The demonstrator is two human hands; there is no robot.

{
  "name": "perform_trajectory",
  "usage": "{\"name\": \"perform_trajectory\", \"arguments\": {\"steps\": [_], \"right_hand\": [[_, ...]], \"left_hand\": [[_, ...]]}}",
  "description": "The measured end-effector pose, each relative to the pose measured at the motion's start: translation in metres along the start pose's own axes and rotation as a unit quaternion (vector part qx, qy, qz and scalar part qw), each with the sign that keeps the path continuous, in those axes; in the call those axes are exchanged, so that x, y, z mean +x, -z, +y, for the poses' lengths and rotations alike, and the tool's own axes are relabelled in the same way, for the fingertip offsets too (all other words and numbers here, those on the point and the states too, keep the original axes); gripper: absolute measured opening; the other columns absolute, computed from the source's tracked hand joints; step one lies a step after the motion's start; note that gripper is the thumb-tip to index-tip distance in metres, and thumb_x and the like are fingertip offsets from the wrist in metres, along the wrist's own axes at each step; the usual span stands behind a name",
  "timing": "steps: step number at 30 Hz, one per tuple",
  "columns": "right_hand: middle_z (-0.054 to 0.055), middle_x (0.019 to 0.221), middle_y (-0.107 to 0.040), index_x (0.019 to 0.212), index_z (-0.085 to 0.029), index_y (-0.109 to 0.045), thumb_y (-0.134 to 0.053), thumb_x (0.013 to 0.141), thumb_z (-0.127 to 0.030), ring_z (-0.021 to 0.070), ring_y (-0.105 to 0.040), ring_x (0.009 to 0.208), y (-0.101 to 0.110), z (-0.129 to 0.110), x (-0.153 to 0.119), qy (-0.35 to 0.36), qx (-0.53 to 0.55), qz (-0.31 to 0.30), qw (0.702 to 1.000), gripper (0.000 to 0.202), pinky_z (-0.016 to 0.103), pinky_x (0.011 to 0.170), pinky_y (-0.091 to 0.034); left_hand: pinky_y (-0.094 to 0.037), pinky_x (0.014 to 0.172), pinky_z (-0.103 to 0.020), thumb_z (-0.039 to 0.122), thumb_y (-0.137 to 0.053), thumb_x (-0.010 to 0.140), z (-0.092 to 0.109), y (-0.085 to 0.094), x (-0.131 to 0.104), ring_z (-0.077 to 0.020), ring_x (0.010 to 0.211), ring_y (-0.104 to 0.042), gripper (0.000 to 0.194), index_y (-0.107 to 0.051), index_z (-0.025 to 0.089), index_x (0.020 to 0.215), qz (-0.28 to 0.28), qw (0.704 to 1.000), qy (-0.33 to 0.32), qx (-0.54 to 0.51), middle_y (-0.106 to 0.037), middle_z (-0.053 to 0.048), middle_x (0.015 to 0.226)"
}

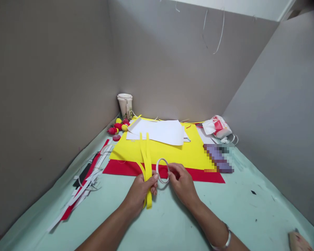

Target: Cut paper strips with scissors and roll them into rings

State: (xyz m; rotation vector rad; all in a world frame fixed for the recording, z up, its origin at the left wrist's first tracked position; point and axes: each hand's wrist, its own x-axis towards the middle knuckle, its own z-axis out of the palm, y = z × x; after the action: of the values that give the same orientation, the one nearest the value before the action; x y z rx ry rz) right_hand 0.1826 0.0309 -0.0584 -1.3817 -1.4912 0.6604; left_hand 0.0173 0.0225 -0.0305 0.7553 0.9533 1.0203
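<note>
Several yellow strips (148,160) stand in the grip of my left hand (137,191), which is closed with the thumb pressing on them. One strip has a ridged, crimped lower end that hangs below the fingers. My right hand (183,183) pinches the right side of a thin white ring (162,181), held upright. The ring's left edge is close to my left thumb; whether they touch I cannot tell. Behind both hands lie a red sheet (131,168) and, over it, a large yellow sheet (170,153).
White sheets (159,130) lie on the yellow one. To the left is a pile of red, white and black strips (86,181). Small red and yellow wound pieces (117,126) sit near a paper cup (125,106). A tissue pack (221,127) and a blurred purple object (218,158) are at right.
</note>
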Motion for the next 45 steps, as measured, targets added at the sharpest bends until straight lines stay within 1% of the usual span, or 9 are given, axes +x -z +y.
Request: {"name": "perform_trajectory", "arguments": {"steps": [8,14,20,26,28,31,33,40,45], "right_hand": [[0.008,0.122,-0.061,0.127,-0.027,-0.052,-0.058,0.085,-0.038,0.0239,-0.056,0.115,0.009,-0.003,0.005,-0.005,0.097,-0.026,0.995,0.044,0.042,0.098,-0.045],[0.006,0.096,-0.061,0.096,-0.024,-0.066,-0.059,0.083,-0.039,0.0221,-0.061,0.09,0.015,-0.007,0.008,0.006,0.059,-0.026,0.998,0.021,0.034,0.077,-0.051],[0.003,0.077,-0.064,0.095,-0.022,-0.061,-0.057,0.082,-0.047,0.0204,-0.059,0.063,0.028,-0.001,0.019,-0.099,0.107,-0.005,0.989,0.029,0.034,0.06,-0.05],[0.015,0.119,-0.054,0.109,-0.02,-0.061,-0.059,0.079,-0.036,0.0308,-0.048,0.117,0.034,-0.01,0.02,0.052,-0.115,0.17,0.977,0.034,0.048,0.098,-0.039],[0.012,0.106,-0.06,0.101,-0.02,-0.062,-0.056,0.083,-0.033,0.0265,-0.054,0.104,0.025,-0.023,0.01,0.086,-0.112,0.11,0.984,0.023,0.041,0.088,-0.045],[0.004,0.083,-0.064,0.086,-0.021,-0.064,-0.055,0.086,-0.031,0.0162,-0.058,0.07,0.003,-0.041,-0.009,0.044,-0.043,-0.102,0.993,0.013,0.027,0.061,-0.045],[0.002,0.083,-0.064,0.083,-0.02,-0.064,-0.062,0.08,-0.03,0.0127,-0.053,0.061,-0.012,-0.044,-0.02,0.02,-0.037,-0.143,0.989,0.011,0.025,0.057,-0.042],[-0.002,0.067,-0.06,0.078,-0.019,-0.063,-0.059,0.08,-0.027,0.0117,-0.048,0.057,-0.023,-0.033,-0.023,-0.072,0.051,-0.18,0.98,0.009,0.023,0.055,-0.037],[-0.003,0.064,-0.059,0.078,-0.019,-0.054,-0.059,0.082,-0.042,0.0083,-0.042,0.047,-0.012,-0.03,-0.014,-0.149,0.186,-0.114,0.965,0.024,0.021,0.046,-0.033]], "left_hand": [[-0.041,0.05,-0.021,0.038,-0.074,0.072,-0.003,0.005,0.0,-0.0078,0.05,-0.044,0.029,-0.06,0.016,0.084,-0.065,0.997,0.014,0.048,-0.05,0.004,0.06],[-0.039,0.05,-0.02,0.036,-0.071,0.076,-0.002,0.006,0.001,-0.0072,0.049,-0.043,0.024,-0.06,0.015,0.073,-0.106,0.991,0.007,0.081,-0.049,0.004,0.057],[-0.046,0.055,-0.023,0.033,-0.057,0.086,0.005,0.007,0.004,-0.0093,0.052,-0.048,0.02,-0.063,0.014,0.084,-0.051,0.993,0.034,-0.097,-0.055,0.0,0.065],[-0.053,0.078,-0.035,0.023,-0.052,0.086,0.004,0.011,0.01,-0.0201,0.075,-0.064,0.022,-0.066,0.006,0.09,-0.028,0.976,0.068,-0.204,-0.066,-0.013,0.081],[-0.051,0.086,-0.037,0.02,-0.052,0.086,0.003,0.012,0.012,-0.0233,0.085,-0.066,0.021,-0.067,0.005,0.09,-0.025,0.975,0.062,-0.212,-0.067,-0.016,0.089],[-0.051,0.089,-0.038,0.019,-0.05,0.087,0.001,0.012,0.012,-0.0256,0.095,-0.066,0.021,-0.067,0.007,0.088,-0.043,0.972,0.052,-0.226,-0.069,-0.016,0.095],[-0.052,0.087,-0.038,0.021,-0.05,0.088,0.001,0.012,0.011,-0.0266,0.099,-0.065,0.022,-0.067,0.009,0.091,-0.058,0.971,0.059,-0.226,-0.069,-0.016,0.099],[-0.05,0.09,-0.039,0.021,-0.05,0.087,0.003,0.008,0.01,-0.0272,0.104,-0.063,0.025,-0.067,0.008,0.099,-0.058,0.97,0.06,-0.228,-0.069,-0.017,0.104],[-0.049,0.092,-0.038,0.022,-0.051,0.086,0.004,0.011,0.011,-0.0253,0.099,-0.065,0.024,-0.066,0.007,0.096,-0.027,0.977,0.02,-0.208,-0.069,-0.018,0.102]]}}
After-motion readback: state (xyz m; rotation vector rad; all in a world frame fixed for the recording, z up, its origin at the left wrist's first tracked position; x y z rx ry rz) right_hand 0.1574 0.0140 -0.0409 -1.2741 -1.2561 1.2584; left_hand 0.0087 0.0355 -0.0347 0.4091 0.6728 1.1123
